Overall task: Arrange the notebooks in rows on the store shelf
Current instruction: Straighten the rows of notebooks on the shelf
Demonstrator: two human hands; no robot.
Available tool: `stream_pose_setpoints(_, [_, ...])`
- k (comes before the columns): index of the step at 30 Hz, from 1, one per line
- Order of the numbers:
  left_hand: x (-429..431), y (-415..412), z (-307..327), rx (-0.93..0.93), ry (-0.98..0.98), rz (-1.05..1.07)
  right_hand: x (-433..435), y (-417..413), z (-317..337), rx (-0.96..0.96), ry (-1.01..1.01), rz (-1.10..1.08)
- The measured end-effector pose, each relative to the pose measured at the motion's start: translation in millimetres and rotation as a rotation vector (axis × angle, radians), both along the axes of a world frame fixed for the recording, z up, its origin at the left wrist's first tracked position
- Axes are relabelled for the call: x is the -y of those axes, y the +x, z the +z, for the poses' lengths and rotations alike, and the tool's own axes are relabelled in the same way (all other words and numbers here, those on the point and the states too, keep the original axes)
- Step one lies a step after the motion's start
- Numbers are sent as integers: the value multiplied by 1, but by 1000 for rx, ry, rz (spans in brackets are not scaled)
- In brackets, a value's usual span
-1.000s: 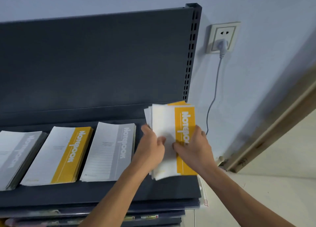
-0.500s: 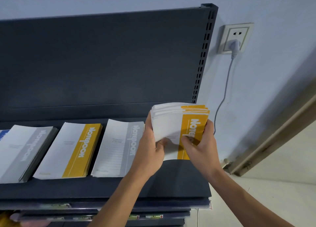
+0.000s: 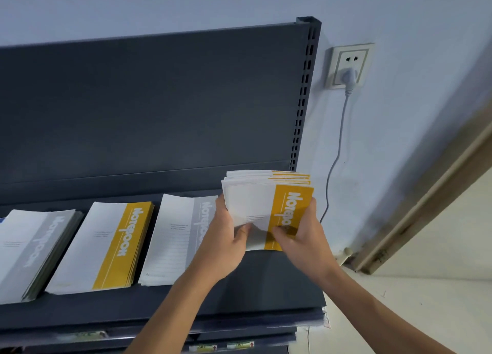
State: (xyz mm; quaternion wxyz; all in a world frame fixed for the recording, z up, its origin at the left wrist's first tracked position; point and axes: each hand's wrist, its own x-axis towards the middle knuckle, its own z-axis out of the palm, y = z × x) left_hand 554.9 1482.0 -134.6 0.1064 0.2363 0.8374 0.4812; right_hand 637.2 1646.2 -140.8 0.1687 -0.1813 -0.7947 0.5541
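Squaring step, we'd say: stack (image 3: 255, 207) of yellow-band notebooks is held up off the shelf (image 3: 266, 289) at its 3 o'clock end, tilted, w/ top edges fanned toward 12. Left grip (image 3: 226, 237) wraps the stack's 9 o'clock edge, thumb across the cover. Right grip (image 3: 302, 236) clamps the 3 o'clock edge, thumb on the yellow band. Both grips are full, neither loose.

Three piles lie flat in a row toward 9 o'clock: grey pile (image 3: 32, 247), yellow pile (image 3: 106, 247), 2nd grey pile (image 3: 175, 236), the last just beside the left grip. Bare shelf shows under the stack, at 3 o'clock of the 2nd grey pile. That's prob. the slot for this lot, fitting the grey/yellow alternation.

Next move, as we judge it: tap the edges flush, since the top ones are staggered. Then lower the stack flat into the gap, parallel w/ the neighbours and front edge in line w/ theirs. Watch the shelf's 3 o'clock end: little room there, so a corner could overhang. Let go only once the stack lies flat, else the thin covers may slide.
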Motion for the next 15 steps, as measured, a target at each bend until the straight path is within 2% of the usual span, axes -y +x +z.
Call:
stream_pose_setpoints(5, [-11,1,-2,-65,-133,118,-9,-8,1,199,141,0])
stream_pose_setpoints(11, [-24,-8,-4,-1,-512,138,-25,-23,-7,496,121,19])
stream_pose_setpoints(15, [-26,-12,-21,25,-561,153,-24,-28,-24,599,148,8])
